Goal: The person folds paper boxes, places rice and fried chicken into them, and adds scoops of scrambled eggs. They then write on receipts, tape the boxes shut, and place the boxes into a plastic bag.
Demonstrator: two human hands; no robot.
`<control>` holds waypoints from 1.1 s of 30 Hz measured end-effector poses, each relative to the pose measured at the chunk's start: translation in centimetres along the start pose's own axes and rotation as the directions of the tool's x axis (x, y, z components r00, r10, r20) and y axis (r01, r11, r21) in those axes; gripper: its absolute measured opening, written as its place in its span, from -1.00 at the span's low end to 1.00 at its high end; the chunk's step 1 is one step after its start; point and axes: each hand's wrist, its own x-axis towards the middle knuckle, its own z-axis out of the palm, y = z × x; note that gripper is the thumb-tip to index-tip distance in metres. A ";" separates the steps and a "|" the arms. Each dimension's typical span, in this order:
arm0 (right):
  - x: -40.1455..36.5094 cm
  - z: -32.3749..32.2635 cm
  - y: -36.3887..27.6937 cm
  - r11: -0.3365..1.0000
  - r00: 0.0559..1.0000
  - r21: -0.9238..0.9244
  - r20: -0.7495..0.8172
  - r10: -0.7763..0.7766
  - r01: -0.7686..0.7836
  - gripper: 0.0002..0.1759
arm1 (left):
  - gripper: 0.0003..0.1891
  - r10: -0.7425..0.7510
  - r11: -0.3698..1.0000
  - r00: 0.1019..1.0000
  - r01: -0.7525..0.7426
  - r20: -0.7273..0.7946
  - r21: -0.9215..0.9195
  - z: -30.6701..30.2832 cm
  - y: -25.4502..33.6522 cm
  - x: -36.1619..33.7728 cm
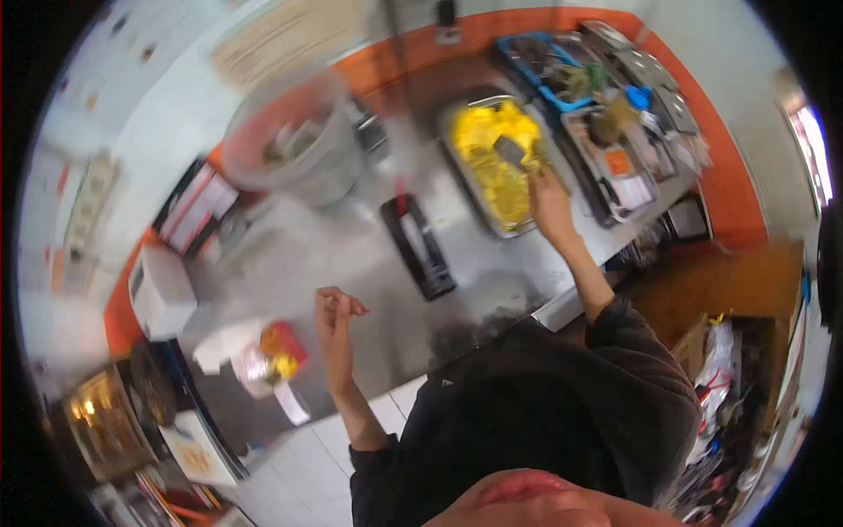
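Note:
My right hand (549, 202) reaches over a metal tray (471, 198) heaped with bright yellow chunks of food (500, 186). Its fingers are closed on a small grey flat-bladed tool (508, 150), which rests over the yellow pieces; motion blur hides its exact kind. To the left, my left hand (336, 314) hovers over the steel table with curled fingers and the thumb sticking out. Nothing shows in it. Between the two hands lies a long black box or holder (418, 247) with a pale strip inside.
A translucent bucket (303, 145) stands at the back left. Right of the yellow food are a blue tray (549, 75) and another metal tray (606, 167) with a blue-lidded jar (617, 117). A white box (162, 292) and a red-yellow packet (279, 350) sit at left.

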 end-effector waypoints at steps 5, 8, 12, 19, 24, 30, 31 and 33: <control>-2.7 1.9 9.4 0.980 0.969 -0.140 0.225 -0.104 0.138 -0.75 | -0.75 0.460 0.722 0.843 -0.537 0.278 0.436 16.4 10.7 10.4; 0.5 -4.2 12.0 0.979 0.992 0.166 0.030 -0.122 0.116 -0.84 | -0.45 0.767 0.223 0.574 -0.657 0.287 0.720 25.8 16.5 19.1; 8.6 -15.3 20.1 0.852 0.920 0.456 -0.384 -0.073 0.258 -0.89 | -0.35 0.888 -0.409 0.118 -0.243 0.445 0.880 33.2 24.0 31.1; 30.7 -16.8 42.9 0.775 0.863 0.618 -0.455 0.221 0.127 -0.77 | -0.43 0.725 -0.383 0.488 -0.299 0.485 0.874 31.9 24.8 32.7; 41.2 -2.3 50.6 0.978 0.979 0.188 -0.198 -0.054 0.092 -0.78 | -0.48 0.634 -0.369 0.688 -0.130 0.352 0.920 34.5 23.6 16.9; 47.9 9.4 48.6 0.834 0.886 -0.328 0.019 -0.463 0.443 -0.68 | -0.40 0.462 -0.641 0.718 -0.135 0.520 0.756 42.4 22.1 10.6; 48.9 10.7 48.7 0.833 0.878 -0.311 0.008 -0.479 0.458 -0.68 | -0.39 0.416 -0.686 0.723 -0.149 0.552 0.712 42.1 21.9 10.4; 50.4 13.0 49.5 0.732 0.849 -0.440 0.173 -0.499 0.520 -0.67 | -0.38 0.368 -0.732 0.737 -0.147 0.567 0.666 40.6 21.4 9.9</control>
